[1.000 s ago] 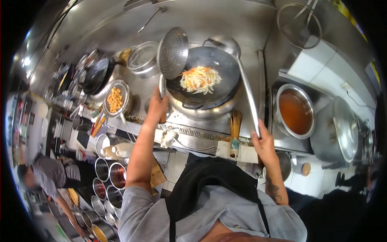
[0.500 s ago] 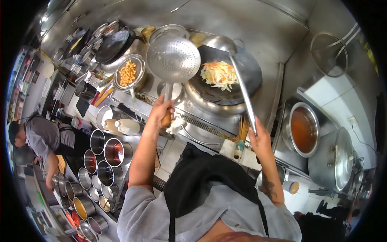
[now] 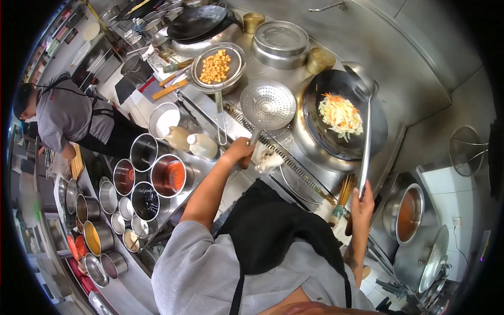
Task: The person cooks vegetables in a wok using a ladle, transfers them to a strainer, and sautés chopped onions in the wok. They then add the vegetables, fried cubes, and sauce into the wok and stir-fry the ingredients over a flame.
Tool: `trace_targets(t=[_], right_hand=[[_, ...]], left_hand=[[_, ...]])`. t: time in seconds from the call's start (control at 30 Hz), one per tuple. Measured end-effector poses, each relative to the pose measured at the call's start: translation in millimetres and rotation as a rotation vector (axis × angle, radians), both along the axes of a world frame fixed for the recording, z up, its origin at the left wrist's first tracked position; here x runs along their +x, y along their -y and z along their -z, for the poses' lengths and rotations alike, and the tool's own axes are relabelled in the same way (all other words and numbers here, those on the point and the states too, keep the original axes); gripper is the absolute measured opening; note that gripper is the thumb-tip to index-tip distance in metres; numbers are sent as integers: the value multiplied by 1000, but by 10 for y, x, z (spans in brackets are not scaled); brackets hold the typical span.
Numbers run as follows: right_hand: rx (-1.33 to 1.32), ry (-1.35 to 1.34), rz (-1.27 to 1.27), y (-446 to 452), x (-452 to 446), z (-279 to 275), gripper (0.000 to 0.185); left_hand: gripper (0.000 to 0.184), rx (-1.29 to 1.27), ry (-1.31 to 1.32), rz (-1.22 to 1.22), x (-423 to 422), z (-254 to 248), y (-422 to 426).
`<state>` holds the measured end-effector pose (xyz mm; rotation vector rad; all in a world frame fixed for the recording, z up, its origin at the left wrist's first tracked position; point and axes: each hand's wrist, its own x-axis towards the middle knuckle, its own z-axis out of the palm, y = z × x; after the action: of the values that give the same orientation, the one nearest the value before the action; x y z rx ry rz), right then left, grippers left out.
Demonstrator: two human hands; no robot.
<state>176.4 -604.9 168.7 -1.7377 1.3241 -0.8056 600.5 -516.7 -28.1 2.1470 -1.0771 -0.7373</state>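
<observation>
My left hand is closed on the wooden handle of a perforated skimmer, whose round bowl rests low over the steel stovetop, left of the wok. In my right hand is the long handle of a steel ladle; the ladle's bowl is at the wok's upper rim. Shredded pale and orange vegetables lie in the black wok. Left of the skimmer, a mesh strainer holds orange-brown cubes over a pot.
Metal pots with sauces and two bottles stand at the left. A bamboo brush is at the stove's front edge. A basin of brown liquid sits at the right. Another person bends over a counter at far left.
The skimmer has moved away from the wok and down to the stovetop on its left. The view has turned left, and the ladle remains in my right hand.
</observation>
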Motion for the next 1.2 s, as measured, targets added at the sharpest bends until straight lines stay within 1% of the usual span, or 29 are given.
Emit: trace_targets(t=[0.03,0.07,0.1,0.13,0.23,0.27,0.33,0.37,0.47,0.5,0.6,0.7,0.83,0.93,0.97,1.0,1.03,1.17,1.2], right_hand=[[30,64,1,0,32,14,42],[22,51,3,-3,56,21,41],[13,40,8,-4,77,27,41],[5,29,12,-16,81,38,41],[-4,51,31,8,-6,200,42],[-26,62,29,21,-50,265,43],[-70,94,16,10,-100,306,48],[-71,112,19,5,-118,310,49],[25,178,69,-94,-66,106,46],[32,197,77,-99,-77,89,44],[48,209,82,-73,-201,100,44],[45,245,79,-27,-319,127,45],[30,211,121,13,-495,169,49],[55,237,146,44,-570,142,52],[36,234,157,37,-561,130,47],[33,255,158,33,-582,135,47],[29,277,158,27,-605,146,47],[44,318,161,-24,-691,150,46],[50,354,166,-23,-736,216,46]], left_hand=[[40,-51,263,20,0,-192,-35],[45,-145,394,-78,31,-406,-53],[50,-240,525,-175,64,-735,-54],[55,-335,656,-273,110,-894,-45],[62,-231,567,-535,438,-641,9],[60,-201,441,-564,625,-302,39],[55,-133,189,-617,721,-224,74],[37,-106,-473,-716,757,-179,101],[15,-404,-1031,-658,775,-188,90],[5,-564,-1102,-584,726,-298,80],[11,-616,-1040,-581,622,-482,132],[14,-598,-998,-592,415,-619,-8],[15,-513,-912,-448,22,-927,-288],[15,-437,-850,-334,-285,-1225,-349],[16,-398,-817,-295,-385,-1323,-342],[16,-361,-781,-258,-485,-1411,-333],[16,-376,-742,-188,-609,-1480,-305],[13,-255,-658,-53,-949,-1462,-61],[14,-258,-495,11,-978,-1372,18]])
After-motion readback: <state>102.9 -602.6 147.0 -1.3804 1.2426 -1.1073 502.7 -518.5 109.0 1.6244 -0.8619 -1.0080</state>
